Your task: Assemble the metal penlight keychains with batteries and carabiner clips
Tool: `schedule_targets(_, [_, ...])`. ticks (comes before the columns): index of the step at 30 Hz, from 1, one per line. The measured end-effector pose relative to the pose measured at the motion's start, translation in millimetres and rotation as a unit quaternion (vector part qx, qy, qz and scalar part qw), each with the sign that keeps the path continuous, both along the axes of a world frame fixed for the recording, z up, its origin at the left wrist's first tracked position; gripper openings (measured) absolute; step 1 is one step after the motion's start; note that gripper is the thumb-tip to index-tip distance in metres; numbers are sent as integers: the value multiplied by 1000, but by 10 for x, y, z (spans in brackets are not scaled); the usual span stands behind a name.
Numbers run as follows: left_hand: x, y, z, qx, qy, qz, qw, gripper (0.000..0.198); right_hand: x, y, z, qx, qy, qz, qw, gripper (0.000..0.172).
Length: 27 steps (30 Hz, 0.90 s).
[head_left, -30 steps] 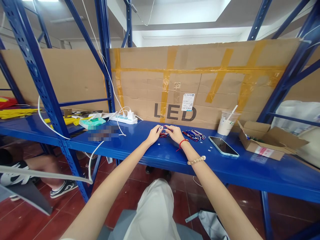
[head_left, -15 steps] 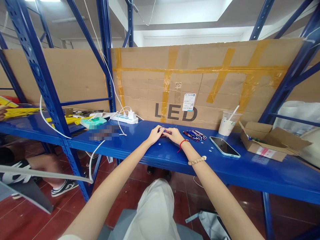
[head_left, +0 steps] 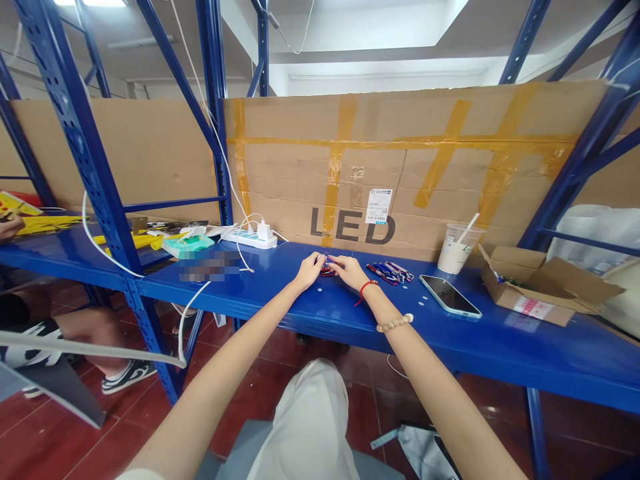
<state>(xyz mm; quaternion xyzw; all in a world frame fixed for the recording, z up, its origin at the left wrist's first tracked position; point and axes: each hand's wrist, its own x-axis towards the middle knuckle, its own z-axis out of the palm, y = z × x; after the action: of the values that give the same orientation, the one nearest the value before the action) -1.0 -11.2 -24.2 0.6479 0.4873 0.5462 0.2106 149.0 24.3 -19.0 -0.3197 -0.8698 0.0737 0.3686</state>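
My left hand (head_left: 309,271) and my right hand (head_left: 349,272) meet over the blue shelf top (head_left: 260,280). Both are closed in a pinch on a small blue carabiner (head_left: 331,261), which spans the gap between the fingertips and is partly hidden by them. Under the fingers lie some red carabiners (head_left: 327,271), touching the shelf. To the right of my right hand rests a loose pile of several carabiners (head_left: 391,272) in blue, red and silver.
Rightward stand a phone (head_left: 450,296), a plastic cup with a straw (head_left: 456,250) and an open cardboard box (head_left: 537,283). A white power strip (head_left: 250,237) with cables sits at the back left. Behind is a cardboard wall (head_left: 290,180). Another person's hand (head_left: 11,227) shows far left.
Between my fingertips a blue carabiner now shows, where red showed before. The red carabiners below are more visible. Both arms stay nearly in place.
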Motion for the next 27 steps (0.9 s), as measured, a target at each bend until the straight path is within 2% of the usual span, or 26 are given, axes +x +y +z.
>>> schedule_targets(4, [1, -19, 10, -13, 4, -9, 1000, 22, 3, 6, -3, 17, -6, -14, 1000, 32])
schedule_targets(8, [2, -19, 2, 6, 26, 3, 1000, 30, -1, -2, -3, 33, -15, -24, 999, 31])
schedule_targets(16, [-17, 15, -19, 7, 25, -7, 1000, 25, 5, -88, 43, 38, -66, -26, 997, 30])
schedule_targets(20, [-28, 21, -20, -8, 19, 8, 1000, 24, 8, -93, 54, 45, -79, -33, 995, 27])
schedule_targets(27, [-15, -28, 7, -16, -12, 21, 1000, 24, -27, -49, 18, -6, 45, -9, 999, 31])
